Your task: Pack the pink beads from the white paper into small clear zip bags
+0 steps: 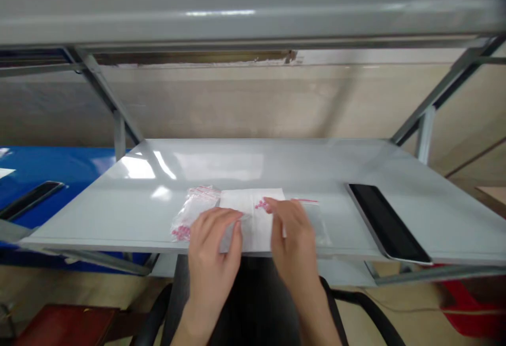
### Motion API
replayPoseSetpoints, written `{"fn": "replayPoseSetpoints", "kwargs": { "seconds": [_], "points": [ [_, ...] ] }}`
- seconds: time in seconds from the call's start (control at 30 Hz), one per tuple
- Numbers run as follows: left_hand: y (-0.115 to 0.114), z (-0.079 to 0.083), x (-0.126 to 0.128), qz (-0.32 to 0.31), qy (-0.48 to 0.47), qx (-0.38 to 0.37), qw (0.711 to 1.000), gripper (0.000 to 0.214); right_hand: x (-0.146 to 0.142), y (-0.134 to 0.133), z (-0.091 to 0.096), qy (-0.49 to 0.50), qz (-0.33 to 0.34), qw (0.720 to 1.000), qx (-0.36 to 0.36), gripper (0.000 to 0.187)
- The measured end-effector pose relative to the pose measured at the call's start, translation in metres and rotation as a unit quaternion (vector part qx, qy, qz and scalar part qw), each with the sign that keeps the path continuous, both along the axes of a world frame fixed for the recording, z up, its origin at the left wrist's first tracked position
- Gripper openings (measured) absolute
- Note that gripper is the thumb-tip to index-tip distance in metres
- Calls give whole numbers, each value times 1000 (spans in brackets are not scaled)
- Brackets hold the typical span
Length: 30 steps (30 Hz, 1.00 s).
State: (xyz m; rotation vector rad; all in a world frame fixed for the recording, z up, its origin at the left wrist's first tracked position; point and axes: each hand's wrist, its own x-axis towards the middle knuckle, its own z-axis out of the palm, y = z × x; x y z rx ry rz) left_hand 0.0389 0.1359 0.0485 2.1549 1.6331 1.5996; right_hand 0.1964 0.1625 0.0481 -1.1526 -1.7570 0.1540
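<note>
A white folded paper [259, 235] lies near the table's front edge, with a cluster of small pink beads [261, 205] on its upper part. My left hand [213, 240] is over the paper's left side, thumb and forefinger brought together; a thin clear edge seems to show at the tips. My right hand [294, 230] reaches in from the right, its bent fingers closed down beside the beads. Whatever its tips hold is hidden. Left of the paper is a clear zip bag [184, 219] with pink beads at its bottom. A flat clear bag [318, 222] with a red strip lies partly behind my right hand.
A dark-screened tablet [387, 222] lies on the right of the glossy white table [197, 164]. A grey shelf [253, 17] spans overhead on metal struts. A blue table [90, 161] with another dark device [31, 198] stands at the left.
</note>
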Motion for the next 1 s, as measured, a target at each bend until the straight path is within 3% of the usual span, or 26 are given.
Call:
{"fn": "replayPoseSetpoints", "kwargs": {
  "seconds": [0.1,0.2,0.3,0.43,0.5,0.57,0.67,0.77,0.83,1.0],
  "points": [
    [-1,-12,-36,95,29,-29,995,21,-58,0,-1,-56,112,991,-36,37],
    [-3,-23,-60,148,46,-63,986,25,-91,1,-8,-99,132,985,-57,33],
    [-5,-29,-73,164,22,-93,982,22,-101,0,-14,-112,142,981,-65,30],
    [-6,-30,-78,155,-22,-115,981,13,-95,-7,-20,-51,152,986,-47,37],
    [-7,-28,-76,167,-31,-85,982,12,-88,-11,-23,21,149,988,-46,34],
    [-10,-24,-71,173,-42,-21,984,10,-80,-13,-25,108,147,979,-90,25],
    [-15,-15,-60,119,-60,62,989,18,-64,-11,-25,241,164,935,-204,26],
    [-20,-10,-50,37,-42,74,996,27,-48,-8,-22,355,194,878,-257,40],
    [-21,-11,-45,10,-17,76,997,29,-37,-7,-18,382,193,860,-278,39],
    [-19,-17,-35,-15,-55,40,998,26,-11,-5,-10,347,181,863,-319,32]
  ]
}}
